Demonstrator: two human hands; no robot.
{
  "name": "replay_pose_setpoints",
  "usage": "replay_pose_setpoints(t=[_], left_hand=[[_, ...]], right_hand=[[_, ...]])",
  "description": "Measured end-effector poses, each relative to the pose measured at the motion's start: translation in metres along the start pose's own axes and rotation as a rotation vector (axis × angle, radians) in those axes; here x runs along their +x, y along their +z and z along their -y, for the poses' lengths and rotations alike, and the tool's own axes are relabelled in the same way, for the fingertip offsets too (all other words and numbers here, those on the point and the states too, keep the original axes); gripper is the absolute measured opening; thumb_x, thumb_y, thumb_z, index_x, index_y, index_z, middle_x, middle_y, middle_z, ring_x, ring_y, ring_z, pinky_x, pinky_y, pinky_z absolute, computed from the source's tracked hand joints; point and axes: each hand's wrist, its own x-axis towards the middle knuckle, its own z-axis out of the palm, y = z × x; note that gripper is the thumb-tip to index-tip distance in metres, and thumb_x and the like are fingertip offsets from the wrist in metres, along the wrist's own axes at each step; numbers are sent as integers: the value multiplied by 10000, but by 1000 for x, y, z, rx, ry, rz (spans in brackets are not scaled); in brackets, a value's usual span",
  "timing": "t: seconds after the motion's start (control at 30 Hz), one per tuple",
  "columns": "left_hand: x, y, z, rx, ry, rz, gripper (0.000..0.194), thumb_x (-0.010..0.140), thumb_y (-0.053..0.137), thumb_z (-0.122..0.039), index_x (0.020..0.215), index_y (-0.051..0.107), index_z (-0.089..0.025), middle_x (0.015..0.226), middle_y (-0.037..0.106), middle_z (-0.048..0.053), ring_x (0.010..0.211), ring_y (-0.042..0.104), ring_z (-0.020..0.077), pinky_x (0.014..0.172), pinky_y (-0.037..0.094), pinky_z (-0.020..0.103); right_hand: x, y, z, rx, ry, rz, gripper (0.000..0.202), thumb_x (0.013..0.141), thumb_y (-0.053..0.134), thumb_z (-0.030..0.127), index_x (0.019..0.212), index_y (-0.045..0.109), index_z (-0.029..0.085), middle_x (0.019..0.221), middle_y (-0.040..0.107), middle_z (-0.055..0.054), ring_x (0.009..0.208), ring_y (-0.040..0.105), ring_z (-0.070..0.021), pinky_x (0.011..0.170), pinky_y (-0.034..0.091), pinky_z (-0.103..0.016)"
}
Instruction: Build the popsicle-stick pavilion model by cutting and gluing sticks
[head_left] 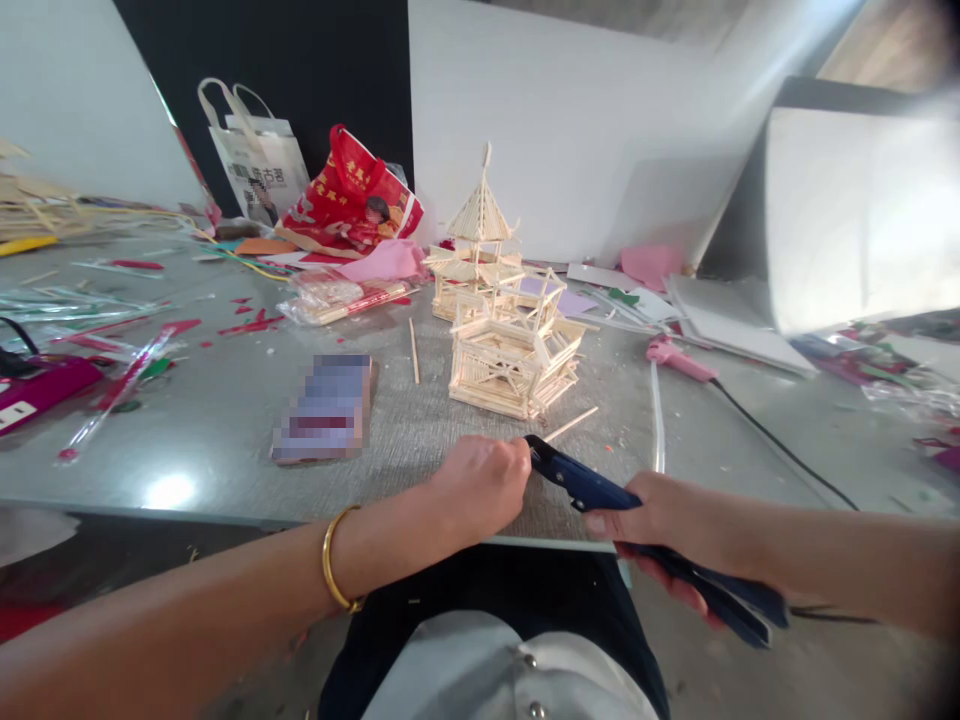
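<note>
My left hand (484, 485) is closed in a fist just above the table's front edge. Whatever it pinches, if anything, is hidden behind the fingers. Against its knuckles sits the black hooked head of a dark blue plier-like cutter (592, 488). My right hand (660, 525) is wrapped round the cutter's long handles, whose ends stick out below the wrist. Just beyond both hands stands a small pagoda model of thin wooden sticks (502, 360), with a railed base in front and a pointed roof tower (482, 215) behind. A loose stick (571, 425) lies close to the cutter's head.
Left of the model are another loose stick (414, 350), a phone (326, 410) and a plastic packet of sticks (352, 298). A pink glue gun (679, 358) with a black cord lies to the right. Bags (356, 195) and paper scraps line the back; clear glue sticks litter the left.
</note>
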Motion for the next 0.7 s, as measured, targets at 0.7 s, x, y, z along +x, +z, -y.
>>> replay_pose_setpoints(t=[0.7], left_hand=[[-26,-7,52,33,-228,-18,269,879,289,-213,762,528,-172,595,623,72,570,627,236,469,358,279]], right_hand=[[28,5,53,-366,-63,-38,316,758,438,459,644,432,164,473,443,31,333,387,-66,333,321,-182]])
